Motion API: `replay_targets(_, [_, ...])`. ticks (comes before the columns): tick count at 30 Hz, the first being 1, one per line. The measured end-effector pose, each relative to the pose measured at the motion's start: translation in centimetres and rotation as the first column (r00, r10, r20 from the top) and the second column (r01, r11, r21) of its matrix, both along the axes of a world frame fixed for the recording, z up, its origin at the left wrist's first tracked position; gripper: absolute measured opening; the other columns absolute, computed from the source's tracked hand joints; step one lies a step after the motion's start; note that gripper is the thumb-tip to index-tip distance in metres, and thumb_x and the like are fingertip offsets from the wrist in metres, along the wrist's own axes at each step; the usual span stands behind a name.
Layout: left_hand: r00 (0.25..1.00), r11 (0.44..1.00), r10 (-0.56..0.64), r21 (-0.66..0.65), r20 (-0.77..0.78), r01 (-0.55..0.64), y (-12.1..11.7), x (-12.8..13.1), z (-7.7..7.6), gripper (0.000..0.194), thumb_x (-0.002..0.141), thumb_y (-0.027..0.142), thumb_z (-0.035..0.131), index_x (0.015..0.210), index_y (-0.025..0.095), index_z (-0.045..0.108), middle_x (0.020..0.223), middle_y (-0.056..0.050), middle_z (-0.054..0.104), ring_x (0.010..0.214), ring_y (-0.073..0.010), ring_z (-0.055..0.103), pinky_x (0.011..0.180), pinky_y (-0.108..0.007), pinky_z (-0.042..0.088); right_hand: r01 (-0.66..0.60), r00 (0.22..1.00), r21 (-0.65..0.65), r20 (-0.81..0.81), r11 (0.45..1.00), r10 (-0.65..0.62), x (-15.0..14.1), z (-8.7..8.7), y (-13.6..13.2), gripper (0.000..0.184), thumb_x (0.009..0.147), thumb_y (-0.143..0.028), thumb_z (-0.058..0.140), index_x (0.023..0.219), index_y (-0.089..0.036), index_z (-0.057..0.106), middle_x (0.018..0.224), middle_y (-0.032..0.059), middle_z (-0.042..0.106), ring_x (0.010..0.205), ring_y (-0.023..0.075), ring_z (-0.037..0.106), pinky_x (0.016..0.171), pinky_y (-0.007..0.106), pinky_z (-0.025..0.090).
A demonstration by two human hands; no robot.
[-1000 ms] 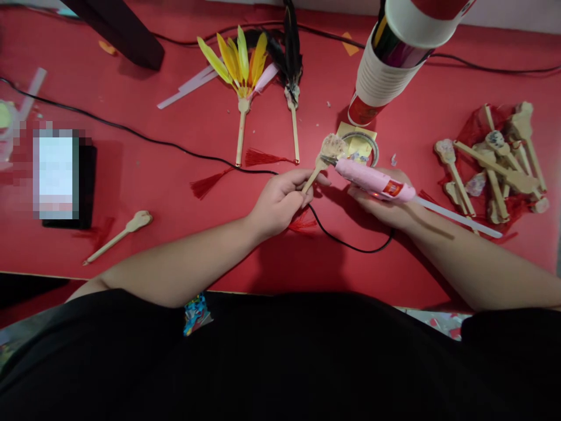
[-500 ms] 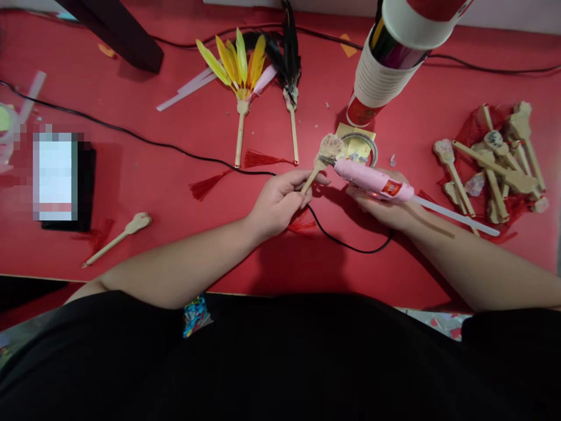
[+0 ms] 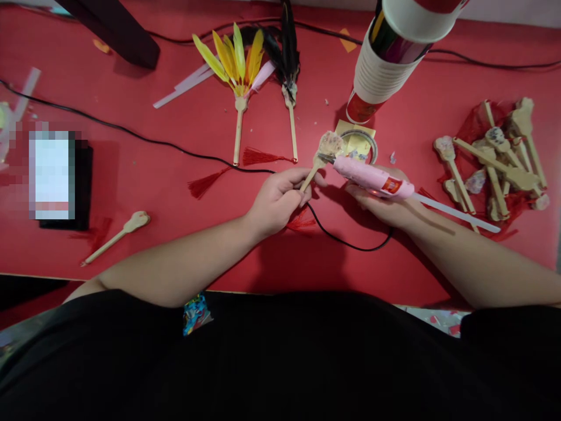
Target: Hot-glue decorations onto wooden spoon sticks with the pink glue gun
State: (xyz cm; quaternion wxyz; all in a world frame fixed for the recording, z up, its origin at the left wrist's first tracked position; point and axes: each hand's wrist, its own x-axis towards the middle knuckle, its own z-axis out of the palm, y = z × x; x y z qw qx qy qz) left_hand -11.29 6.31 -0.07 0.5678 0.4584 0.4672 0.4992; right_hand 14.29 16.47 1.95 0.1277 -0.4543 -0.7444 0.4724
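Note:
My left hand (image 3: pixel 283 199) grips the handle of a small wooden fan-shaped stick (image 3: pixel 312 169), its wide head tilted up and speckled with dried bits. In my right hand (image 3: pixel 381 202) is a pink hot glue gun (image 3: pixel 368 176), with a long glue stick (image 3: pixel 458 213) poking out of its back. The gun's metal nozzle meets the stick just below its head; whether glue is flowing I cannot tell. A red tassel (image 3: pixel 302 222) shows beneath my left hand. Behind the head lies a roll of tape (image 3: pixel 372 149) with yellow paper inside it.
Feathered sticks, one with yellow feathers (image 3: pixel 236 61) and one with black feathers (image 3: pixel 289 52), lie at the back. Stacked paper cups (image 3: pixel 381 82) stand behind my right hand. Several wooden sticks (image 3: pixel 495 169) are piled right; another stick (image 3: pixel 116 237) and a lit phone (image 3: pixel 52 175) lie left. A black cord (image 3: pixel 175 149) crosses the table.
The view has shifted very slightly. Both hands, the wooden stick and the glue gun keep nearly the same positions.

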Motion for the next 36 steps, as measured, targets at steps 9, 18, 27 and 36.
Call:
replay_targets(9, [1.0,1.0,0.023,-0.012,0.015,-0.023,0.2,0.1,0.0,0.032,0.077,0.017,0.06,0.102,0.019,0.08,0.062,0.006,0.048,0.057,-0.0134,0.041,0.062,-0.03,0.042,0.007,0.998,-0.016,-0.064,1.0,-0.008,0.1,0.4,0.1,0.046,0.098,-0.073,0.087,0.114,-0.03,0.082,0.093,0.0102,0.081,0.094,0.0364,0.079,0.074,0.048,0.067])
replay_targets(18, [0.999,0.999,0.036,-0.012,0.016,-0.036,0.3,0.1,0.0,0.03,0.078,0.018,0.062,0.102,0.019,0.081,0.061,0.006,0.047,0.057,-0.0139,0.041,0.06,-0.03,0.04,-0.067,0.991,0.273,0.129,0.96,0.033,0.0,-0.6,0.6,0.027,0.109,-0.051,0.07,0.099,-0.027,0.071,0.091,0.0109,0.075,0.083,0.0318,0.075,0.075,0.043,0.058])
replay_targets(27, [0.998,0.998,0.066,-0.013,0.011,-0.066,0.1,0.4,0.1,0.021,0.087,0.022,0.065,0.101,0.018,0.081,0.061,0.005,0.047,0.054,-0.0128,0.037,0.056,-0.028,0.033,-0.208,0.946,0.376,0.312,0.903,0.088,0.3,-0.6,1.1,0.027,0.104,-0.048,0.063,0.117,-0.026,0.074,0.092,0.0083,0.079,0.076,0.0289,0.072,0.068,0.036,0.04])
replay_targets(36, [0.996,0.996,0.089,0.012,-0.03,-0.089,0.2,0.5,-0.1,0.015,0.095,0.028,0.068,0.096,0.019,0.08,0.059,0.005,0.046,0.053,-0.0126,0.038,0.054,-0.028,0.033,-0.263,0.899,0.399,0.431,0.878,0.074,0.1,-0.1,1.6,0.029,0.1,-0.04,0.066,0.124,-0.026,0.073,0.097,0.0078,0.081,0.08,0.0273,0.068,0.071,0.035,0.032])
